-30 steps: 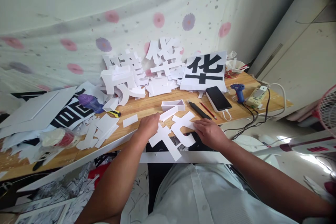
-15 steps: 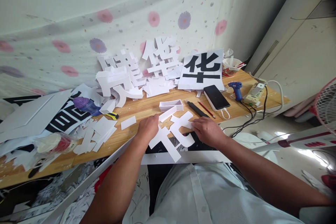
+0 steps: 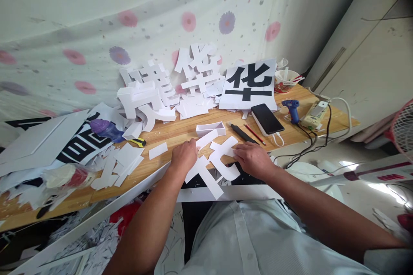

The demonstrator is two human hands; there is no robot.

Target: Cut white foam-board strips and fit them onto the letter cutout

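Observation:
My left hand (image 3: 184,154) is closed, its fingertips at the lower end of a short white foam-board strip (image 3: 207,138). The strip slants up to the right across the top of a flat white cut-out character (image 3: 222,152). My right hand (image 3: 252,158) pinches the right-hand tip of that cut-out. The cut-out's lower strokes reach past the table's front edge, over a dark gap. Just behind the strip stands a small open white box-shaped piece (image 3: 210,129). The fingertips of both hands are partly hidden.
Right of the cut-out lie a black pen-like tool (image 3: 243,133), a red pencil (image 3: 254,133), a phone on a white power bank (image 3: 267,119) and a blue glue gun (image 3: 291,111). White letter pieces (image 3: 145,94), a printed sheet (image 3: 248,84) and a yellow cutter (image 3: 138,142) are farther back and left.
My left hand has shifted slightly right along with the strip's near end. The right hand has moved a little left on the cut-out's tip.

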